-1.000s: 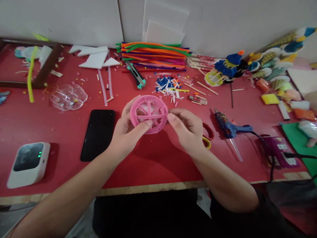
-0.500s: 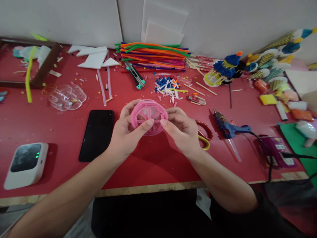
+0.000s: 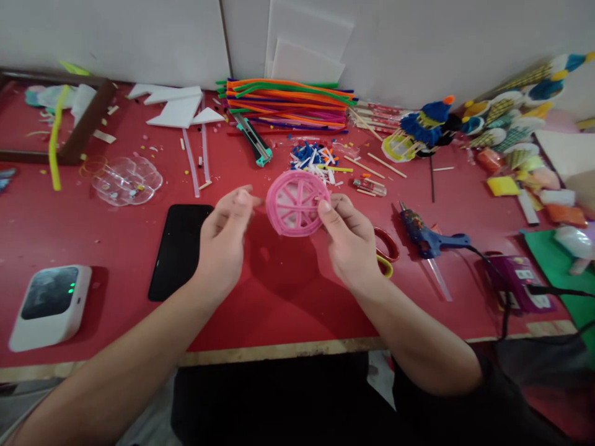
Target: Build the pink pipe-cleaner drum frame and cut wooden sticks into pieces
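The right hand (image 3: 351,243) pinches the pink spoked wheel (image 3: 300,208) by its right rim. The left hand (image 3: 222,234), free and loosely bent, stands just beside the left rim.

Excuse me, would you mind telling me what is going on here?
A person's right hand holds a pink spoked wheel by its rim, above the red table. The left hand hovers at the wheel's other side without gripping it, partly hiding a black smartphone. Farther back lie a utility knife and pipe cleaners; a blue glue gun rests to the right.
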`<act>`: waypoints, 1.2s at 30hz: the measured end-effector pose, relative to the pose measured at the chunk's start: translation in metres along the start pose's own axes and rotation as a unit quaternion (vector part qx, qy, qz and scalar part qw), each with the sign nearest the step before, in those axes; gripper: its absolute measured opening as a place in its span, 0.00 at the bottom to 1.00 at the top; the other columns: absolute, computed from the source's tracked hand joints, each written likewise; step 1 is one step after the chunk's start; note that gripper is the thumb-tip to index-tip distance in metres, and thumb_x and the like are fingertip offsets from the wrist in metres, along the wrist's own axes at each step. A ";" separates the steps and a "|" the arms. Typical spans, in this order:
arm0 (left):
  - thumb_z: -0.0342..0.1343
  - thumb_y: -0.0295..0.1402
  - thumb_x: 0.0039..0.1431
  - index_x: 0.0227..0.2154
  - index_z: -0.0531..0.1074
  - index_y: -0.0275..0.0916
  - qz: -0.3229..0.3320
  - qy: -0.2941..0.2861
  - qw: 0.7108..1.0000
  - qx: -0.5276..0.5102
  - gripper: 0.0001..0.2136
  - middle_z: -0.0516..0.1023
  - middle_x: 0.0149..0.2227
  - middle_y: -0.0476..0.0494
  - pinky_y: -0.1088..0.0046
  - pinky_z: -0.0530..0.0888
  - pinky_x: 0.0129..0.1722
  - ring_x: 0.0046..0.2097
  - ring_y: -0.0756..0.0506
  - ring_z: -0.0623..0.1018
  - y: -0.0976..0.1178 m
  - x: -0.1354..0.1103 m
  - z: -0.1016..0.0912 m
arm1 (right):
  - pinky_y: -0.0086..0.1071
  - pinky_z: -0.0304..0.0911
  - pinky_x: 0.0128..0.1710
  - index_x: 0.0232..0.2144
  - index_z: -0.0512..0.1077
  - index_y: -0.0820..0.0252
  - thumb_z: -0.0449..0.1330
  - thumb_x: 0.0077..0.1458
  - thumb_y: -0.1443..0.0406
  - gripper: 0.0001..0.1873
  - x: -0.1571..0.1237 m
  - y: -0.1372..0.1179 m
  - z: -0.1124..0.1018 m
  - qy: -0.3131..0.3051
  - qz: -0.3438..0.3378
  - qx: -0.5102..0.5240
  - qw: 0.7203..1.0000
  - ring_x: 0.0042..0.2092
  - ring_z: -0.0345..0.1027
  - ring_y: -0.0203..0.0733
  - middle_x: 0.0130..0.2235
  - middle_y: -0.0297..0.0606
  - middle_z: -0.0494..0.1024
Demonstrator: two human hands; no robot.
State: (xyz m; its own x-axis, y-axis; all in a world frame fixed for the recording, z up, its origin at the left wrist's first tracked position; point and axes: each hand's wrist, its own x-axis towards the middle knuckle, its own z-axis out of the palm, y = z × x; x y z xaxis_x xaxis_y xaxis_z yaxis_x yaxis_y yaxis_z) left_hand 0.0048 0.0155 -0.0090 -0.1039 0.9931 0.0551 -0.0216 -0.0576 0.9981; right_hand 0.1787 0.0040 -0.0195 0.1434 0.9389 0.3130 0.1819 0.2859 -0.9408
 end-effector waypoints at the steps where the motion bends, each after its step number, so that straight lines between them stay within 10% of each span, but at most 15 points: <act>1: 0.51 0.49 0.62 0.33 0.74 0.42 -0.016 0.024 0.999 -0.029 0.16 0.75 0.51 0.44 0.62 0.76 0.51 0.55 0.42 0.74 0.001 0.003 -0.001 | 0.34 0.66 0.43 0.27 0.69 0.56 0.55 0.62 0.57 0.14 0.001 0.002 -0.001 0.003 -0.003 -0.001 1.000 0.39 0.65 0.36 0.35 0.33 0.67; 11: 0.53 0.48 0.61 0.35 0.73 0.46 0.010 0.007 1.000 0.008 0.12 0.78 0.39 0.47 0.69 0.77 0.40 0.42 0.46 0.78 0.003 0.004 -0.006 | 0.34 0.64 0.39 0.23 0.66 0.57 0.56 0.62 0.58 0.16 0.001 -0.011 -0.002 -0.003 -0.020 -0.019 1.000 0.37 0.64 0.35 0.33 0.33 0.68; 25: 0.62 0.36 0.53 0.53 0.69 0.41 0.036 -0.229 0.967 0.105 0.23 0.79 0.46 0.40 0.62 0.75 0.49 0.46 0.41 0.79 0.014 -0.005 -0.005 | 0.35 0.63 0.40 0.26 0.68 0.57 0.53 0.63 0.63 0.13 0.001 -0.024 -0.006 -0.092 -0.095 -0.136 0.982 0.37 0.65 0.36 0.33 0.34 0.68; 36: 0.63 0.37 0.53 0.49 0.72 0.41 -0.008 -0.097 0.995 0.018 0.20 0.81 0.45 0.42 0.63 0.77 0.48 0.45 0.42 0.81 0.009 -0.004 -0.001 | 0.42 0.61 0.45 0.37 0.70 0.53 0.61 0.55 0.68 0.06 -0.004 -0.022 -0.004 -0.005 -0.251 -0.272 0.929 0.41 0.67 0.42 0.36 0.35 0.72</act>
State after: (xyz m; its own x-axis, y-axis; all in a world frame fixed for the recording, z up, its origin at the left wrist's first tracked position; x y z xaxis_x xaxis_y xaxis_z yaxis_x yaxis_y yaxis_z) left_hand 0.0045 0.0113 -0.0005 0.0899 0.9951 0.0402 0.0152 -0.0417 0.9990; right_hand 0.1781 -0.0063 0.0002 -0.1003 0.7156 0.6912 0.6889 0.5512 -0.4707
